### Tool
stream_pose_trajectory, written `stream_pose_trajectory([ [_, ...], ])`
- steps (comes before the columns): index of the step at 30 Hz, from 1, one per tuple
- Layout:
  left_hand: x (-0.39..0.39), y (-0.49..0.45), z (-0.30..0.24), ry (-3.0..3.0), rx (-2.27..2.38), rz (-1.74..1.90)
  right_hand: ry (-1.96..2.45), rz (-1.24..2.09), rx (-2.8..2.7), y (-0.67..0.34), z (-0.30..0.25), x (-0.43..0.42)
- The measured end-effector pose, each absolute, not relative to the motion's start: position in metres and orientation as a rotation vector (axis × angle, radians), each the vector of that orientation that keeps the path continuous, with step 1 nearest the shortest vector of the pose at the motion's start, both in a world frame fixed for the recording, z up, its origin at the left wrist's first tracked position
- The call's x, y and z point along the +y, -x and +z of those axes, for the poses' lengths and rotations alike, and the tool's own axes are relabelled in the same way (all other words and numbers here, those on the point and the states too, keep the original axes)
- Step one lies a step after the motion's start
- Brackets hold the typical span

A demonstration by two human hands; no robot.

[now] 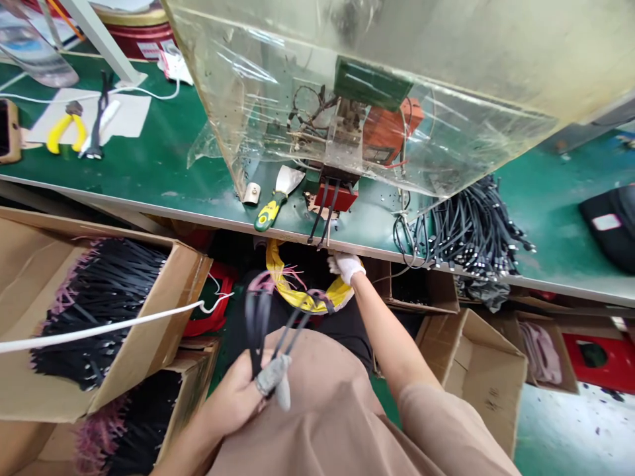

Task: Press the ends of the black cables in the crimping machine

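1. The left hand clenches black cables over the lap, below the bench edge.
2. The gloved right hand is at that edge, under two leads hanging from a red block; I cannot tell its grip.
3. The green bench carries a clear shield, scraper, pliers and cable pile.
4. Cardboard boxes of cables stand below, left.

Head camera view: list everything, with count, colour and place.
bench: one, green, across the top
clear cover: one, transparent, over the machine
machine: one, orange and green, bench centre
fixture cables: two, black, hanging over bench edge
scraper: one, yellow-green handle, bench, left of machine
pliers: one, yellow handles, bench far left
cable bundle: one heap, black, bench right
boxes: two, cardboard, lower left, holding black leads
left hand: bare, grips looped black cables
right hand: white glove, at bench edge
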State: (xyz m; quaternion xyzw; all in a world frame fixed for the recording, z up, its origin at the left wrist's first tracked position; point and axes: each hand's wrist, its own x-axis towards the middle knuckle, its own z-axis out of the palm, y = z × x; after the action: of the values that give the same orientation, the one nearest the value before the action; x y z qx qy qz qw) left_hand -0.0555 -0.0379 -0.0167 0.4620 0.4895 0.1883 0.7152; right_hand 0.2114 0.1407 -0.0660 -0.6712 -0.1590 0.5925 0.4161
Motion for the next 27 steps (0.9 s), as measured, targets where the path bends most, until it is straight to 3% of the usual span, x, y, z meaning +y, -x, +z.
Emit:
stream_pose_trajectory([
  [6, 0.004, 0.049, 0.004, -0.93, 0.958, 0.791, 1.884, 1.33, -1.194, -0.259, 0.005, 0.11],
  [8, 0.021, 0.036, 0.013, -0.867, 0.958, 0.885, 1.999, 1.047, -1.466, -0.288, 0.034, 0.103],
  [12, 0.047, 0.01, 0.027, -0.82, 0.973, 0.948, 2.28, 0.282, -1.508, -0.364, 0.073, 0.108],
  [15, 0.059, -0.005, 0.028, -0.84, 0.951, 0.972, 2.47, -0.017, -1.514, -0.41, 0.075, 0.13],
  [21, 0.068, -0.011, 0.022, -0.821, 0.891, 0.996, 2.851, -0.176, -1.402, -0.414, 0.056, 0.17],
  [27, 0.08, -0.009, 0.028, -0.77, 0.964, 1.084, 2.81, -0.132, -1.372, -0.396, 0.081, 0.16],
])
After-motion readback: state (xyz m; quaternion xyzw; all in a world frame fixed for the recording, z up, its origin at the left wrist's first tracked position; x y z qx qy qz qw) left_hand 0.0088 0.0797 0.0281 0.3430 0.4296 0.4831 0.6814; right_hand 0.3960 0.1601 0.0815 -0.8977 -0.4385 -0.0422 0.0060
